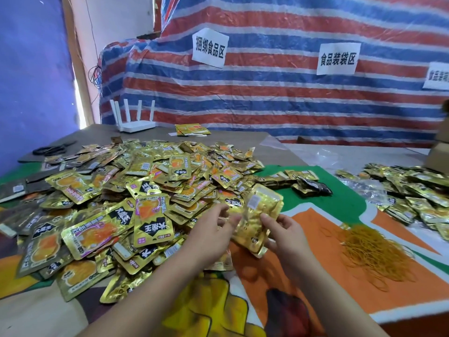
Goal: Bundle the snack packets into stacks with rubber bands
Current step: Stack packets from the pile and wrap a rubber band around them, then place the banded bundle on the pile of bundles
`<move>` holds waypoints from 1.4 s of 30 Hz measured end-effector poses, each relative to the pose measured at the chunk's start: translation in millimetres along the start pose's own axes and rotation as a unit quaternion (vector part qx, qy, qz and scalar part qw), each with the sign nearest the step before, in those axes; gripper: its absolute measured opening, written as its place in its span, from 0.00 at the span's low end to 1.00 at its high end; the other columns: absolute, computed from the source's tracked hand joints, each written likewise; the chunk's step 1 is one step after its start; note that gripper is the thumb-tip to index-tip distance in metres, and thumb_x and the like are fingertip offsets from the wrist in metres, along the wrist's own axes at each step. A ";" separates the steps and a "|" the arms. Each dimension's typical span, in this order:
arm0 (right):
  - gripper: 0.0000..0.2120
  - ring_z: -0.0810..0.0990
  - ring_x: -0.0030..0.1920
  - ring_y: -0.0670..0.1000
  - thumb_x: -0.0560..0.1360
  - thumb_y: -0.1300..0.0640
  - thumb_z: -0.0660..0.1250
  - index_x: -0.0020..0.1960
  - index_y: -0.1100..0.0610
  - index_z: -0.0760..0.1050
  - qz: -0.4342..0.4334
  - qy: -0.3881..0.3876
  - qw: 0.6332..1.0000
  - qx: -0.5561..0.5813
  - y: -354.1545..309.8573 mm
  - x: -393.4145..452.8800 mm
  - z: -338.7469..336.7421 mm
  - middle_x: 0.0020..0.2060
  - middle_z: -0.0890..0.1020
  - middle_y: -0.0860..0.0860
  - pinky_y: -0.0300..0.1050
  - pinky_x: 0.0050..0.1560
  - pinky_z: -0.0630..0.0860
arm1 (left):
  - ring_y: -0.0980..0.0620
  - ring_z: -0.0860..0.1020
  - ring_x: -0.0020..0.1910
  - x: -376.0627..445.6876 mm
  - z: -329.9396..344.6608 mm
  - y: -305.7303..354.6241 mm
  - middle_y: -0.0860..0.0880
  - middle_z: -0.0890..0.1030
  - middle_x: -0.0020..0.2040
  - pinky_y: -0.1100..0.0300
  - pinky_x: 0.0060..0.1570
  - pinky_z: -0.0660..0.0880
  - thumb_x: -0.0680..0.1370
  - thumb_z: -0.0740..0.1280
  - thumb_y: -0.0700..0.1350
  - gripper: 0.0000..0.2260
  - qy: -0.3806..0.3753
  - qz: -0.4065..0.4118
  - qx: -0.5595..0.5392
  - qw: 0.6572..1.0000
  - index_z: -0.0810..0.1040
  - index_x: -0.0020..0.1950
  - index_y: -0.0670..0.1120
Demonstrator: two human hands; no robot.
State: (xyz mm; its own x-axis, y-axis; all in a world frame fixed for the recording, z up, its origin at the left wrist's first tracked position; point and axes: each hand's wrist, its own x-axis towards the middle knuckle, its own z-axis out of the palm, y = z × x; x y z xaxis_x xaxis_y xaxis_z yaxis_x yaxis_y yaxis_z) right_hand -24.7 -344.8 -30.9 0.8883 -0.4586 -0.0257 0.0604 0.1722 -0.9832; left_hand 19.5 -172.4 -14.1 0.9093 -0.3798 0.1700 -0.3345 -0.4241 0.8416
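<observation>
Snack packets [136, 190], gold foil with orange print, lie in a broad loose heap across the left and middle of the table [286, 283], spreading from about nine o'clock to twelve o'clock of the hands. A small stack of packets [261, 220] is lifted just above the near edge of the heap, tilted, its plain gold backs facing up. The right hand [288, 237] grips the stack's lower right side, fingers curled round its edge. The left hand [213, 229] touches the stack's left edge with thumb and fingertips (whether it pinches the stack or a loose packet beneath, I cannot tell). A tangle of yellow rubber bands [374, 254] rests on the orange cloth at three o'clock, well apart from the hands. Bundled packets [413, 193] pile up at two o'clock. Black scissors [52, 149] and a white router [136, 117] sit at the far left, around eleven o'clock.
</observation>
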 end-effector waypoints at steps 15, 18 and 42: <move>0.20 0.82 0.53 0.57 0.76 0.62 0.72 0.65 0.63 0.71 0.147 0.219 0.961 0.086 -17.9 176.8 -45.9 0.60 0.80 0.62 0.47 0.46 0.78 | 0.46 0.53 0.78 25.6 -25.5 -43.8 0.47 0.55 0.80 0.45 0.75 0.52 0.82 0.52 0.61 0.25 -0.071 0.051 0.506 0.858 0.63 0.75 0.51; 0.22 0.81 0.59 0.57 0.77 0.64 0.70 0.69 0.62 0.69 0.167 0.207 0.960 0.089 -16.8 193.9 -42.1 0.64 0.78 0.60 0.44 0.46 0.77 | 0.46 0.54 0.78 26.4 -26.0 -45.0 0.48 0.57 0.79 0.46 0.75 0.52 0.82 0.53 0.61 0.24 -0.072 0.048 0.488 0.869 0.65 0.74 0.51; 0.11 0.82 0.32 0.59 0.81 0.59 0.63 0.46 0.66 0.76 0.076 0.073 0.931 -0.349 -9.3 142.1 -36.5 0.41 0.83 0.62 0.58 0.41 0.84 | 0.50 0.64 0.72 14.2 -51.7 -50.7 0.49 0.65 0.73 0.58 0.69 0.62 0.83 0.58 0.51 0.19 0.006 0.100 0.318 0.943 0.68 0.73 0.47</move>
State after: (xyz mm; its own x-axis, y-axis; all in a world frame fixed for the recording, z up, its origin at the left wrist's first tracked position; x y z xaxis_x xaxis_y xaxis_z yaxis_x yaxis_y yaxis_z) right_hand 84.4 -443.5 -32.0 0.7872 -0.5984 -0.1491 -0.4176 -0.3394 -0.8429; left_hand 62.2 -113.8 -27.9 0.8141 -0.4967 0.3009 -0.5764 -0.7542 0.3145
